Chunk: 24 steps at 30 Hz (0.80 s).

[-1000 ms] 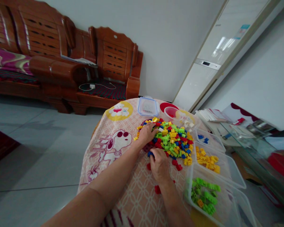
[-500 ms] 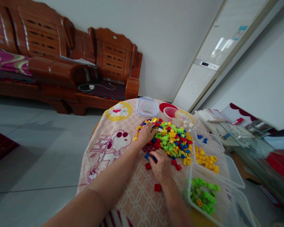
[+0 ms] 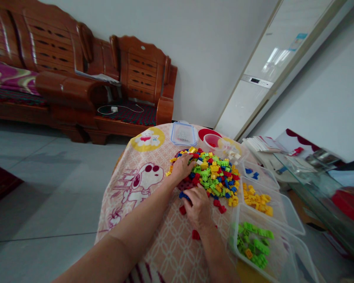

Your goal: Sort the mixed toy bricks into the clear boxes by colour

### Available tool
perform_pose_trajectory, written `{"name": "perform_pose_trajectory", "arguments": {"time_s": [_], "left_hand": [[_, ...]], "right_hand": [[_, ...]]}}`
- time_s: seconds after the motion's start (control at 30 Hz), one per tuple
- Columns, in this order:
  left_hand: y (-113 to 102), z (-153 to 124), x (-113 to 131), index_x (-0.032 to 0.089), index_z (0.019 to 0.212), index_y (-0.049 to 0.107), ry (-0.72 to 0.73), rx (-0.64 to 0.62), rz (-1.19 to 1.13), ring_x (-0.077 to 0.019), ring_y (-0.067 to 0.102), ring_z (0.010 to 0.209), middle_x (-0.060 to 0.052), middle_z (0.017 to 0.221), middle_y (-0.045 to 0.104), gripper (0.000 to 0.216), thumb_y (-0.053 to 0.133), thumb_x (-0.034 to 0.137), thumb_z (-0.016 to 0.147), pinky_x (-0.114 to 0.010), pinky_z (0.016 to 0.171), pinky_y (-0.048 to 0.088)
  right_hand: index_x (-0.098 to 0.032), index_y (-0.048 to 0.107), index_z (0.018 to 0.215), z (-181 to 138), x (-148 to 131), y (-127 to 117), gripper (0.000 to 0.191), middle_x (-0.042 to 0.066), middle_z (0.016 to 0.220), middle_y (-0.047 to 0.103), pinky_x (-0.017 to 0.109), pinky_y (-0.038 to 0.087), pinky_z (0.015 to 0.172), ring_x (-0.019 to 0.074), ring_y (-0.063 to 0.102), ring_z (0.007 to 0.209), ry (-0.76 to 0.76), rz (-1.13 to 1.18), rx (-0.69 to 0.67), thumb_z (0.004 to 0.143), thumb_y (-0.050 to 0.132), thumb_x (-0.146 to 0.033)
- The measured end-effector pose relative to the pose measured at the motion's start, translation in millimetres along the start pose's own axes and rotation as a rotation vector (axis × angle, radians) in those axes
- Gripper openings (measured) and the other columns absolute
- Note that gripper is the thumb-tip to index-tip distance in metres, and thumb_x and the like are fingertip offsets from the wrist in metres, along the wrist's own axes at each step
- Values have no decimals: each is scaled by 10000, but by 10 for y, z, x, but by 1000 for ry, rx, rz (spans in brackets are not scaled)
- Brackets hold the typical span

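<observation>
A heap of small toy bricks (image 3: 215, 175) in red, yellow, green and blue lies on a cartoon-printed cloth (image 3: 141, 177) over a table. My left hand (image 3: 181, 168) rests on the heap's left edge with fingers curled into the bricks. My right hand (image 3: 198, 206) sits at the heap's near edge, fingers bent over a blue brick (image 3: 183, 195). Loose red bricks (image 3: 196, 234) lie beside that wrist.
Clear tubs line the right: one with green bricks (image 3: 255, 245), one with yellow bricks (image 3: 258, 198), one with blue bricks (image 3: 252, 173). A clear lid (image 3: 183, 133) and a red-bottomed tub (image 3: 214, 139) stand at the back. A wooden sofa (image 3: 76, 78) stands behind, a glass table (image 3: 318, 177) at the right.
My right hand has slid a little left along the heap's near edge, with the blue brick moving along under its fingertips. My left hand has stayed in place.
</observation>
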State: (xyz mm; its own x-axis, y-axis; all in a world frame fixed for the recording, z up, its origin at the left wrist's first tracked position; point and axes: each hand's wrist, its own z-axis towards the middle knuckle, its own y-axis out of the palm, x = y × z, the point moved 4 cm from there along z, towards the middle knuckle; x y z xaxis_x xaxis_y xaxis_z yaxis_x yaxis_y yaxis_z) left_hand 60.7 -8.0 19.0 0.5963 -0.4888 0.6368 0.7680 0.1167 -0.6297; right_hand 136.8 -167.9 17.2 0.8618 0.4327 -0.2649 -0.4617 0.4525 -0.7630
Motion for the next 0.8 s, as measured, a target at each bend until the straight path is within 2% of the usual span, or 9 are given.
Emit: {"name": "perform_pose_trajectory", "arguments": {"time_s": [0.2,0.3,0.4,0.5,0.6,0.67,0.73,0.8], "left_hand": [[3,-3,-2,205,1246,647,-4,-7,-3,-240,599,1206,-90,1289,651,365,558,327,914,-365,1056,470],[6,-3,-12,221,1244,650,-11,-12,-15,-234,609,1187,-79,1292,649,359,559,325,912,-366,1054,474],[19,3,-20,225,1242,651,-9,-13,-28,-237,606,1195,-78,1292,649,359,565,319,907,-376,1060,471],[30,10,-25,221,1233,654,-14,-7,-24,-241,595,1214,-80,1289,650,354,571,317,902,-381,1069,465],[19,11,-13,234,1223,658,-4,-2,-20,-236,586,1226,-71,1279,656,341,572,310,901,-379,1077,456],[4,9,-3,233,1218,661,1,-5,-19,-239,592,1214,-74,1271,659,339,570,313,902,-382,1069,463],[-6,7,3,227,1215,664,3,-14,-17,-244,601,1198,-79,1269,658,338,564,315,904,-383,1054,474],[-7,8,1,222,1213,665,1,-17,-14,-246,604,1192,-82,1273,656,338,562,314,905,-384,1048,479]], "right_hand": [[-200,682,977,21,48,-198,158,75,919,703,376,511,886,206,634,911,43,-19,191,900,553,-155],[-195,687,979,31,67,-441,153,75,915,708,345,512,833,200,644,884,110,-4,187,910,550,-184],[-206,694,960,52,228,-757,170,74,908,713,325,505,803,194,653,858,171,-42,173,920,533,-239],[-203,707,954,116,672,-1065,214,87,915,717,334,484,784,211,645,847,229,-208,135,904,525,-305],[-184,718,910,200,1345,-1371,261,116,905,723,346,456,722,227,623,777,375,-424,156,861,494,-309],[-150,722,910,245,1754,-1549,282,142,897,726,363,451,728,243,617,770,467,-489,176,805,491,-273],[-101,723,943,261,1998,-1686,331,178,882,720,382,451,737,258,614,768,537,-516,233,761,491,-252],[-98,728,930,247,2011,-1733,345,174,843,717,387,455,726,258,609,737,563,-507,294,745,489,-264]]}}
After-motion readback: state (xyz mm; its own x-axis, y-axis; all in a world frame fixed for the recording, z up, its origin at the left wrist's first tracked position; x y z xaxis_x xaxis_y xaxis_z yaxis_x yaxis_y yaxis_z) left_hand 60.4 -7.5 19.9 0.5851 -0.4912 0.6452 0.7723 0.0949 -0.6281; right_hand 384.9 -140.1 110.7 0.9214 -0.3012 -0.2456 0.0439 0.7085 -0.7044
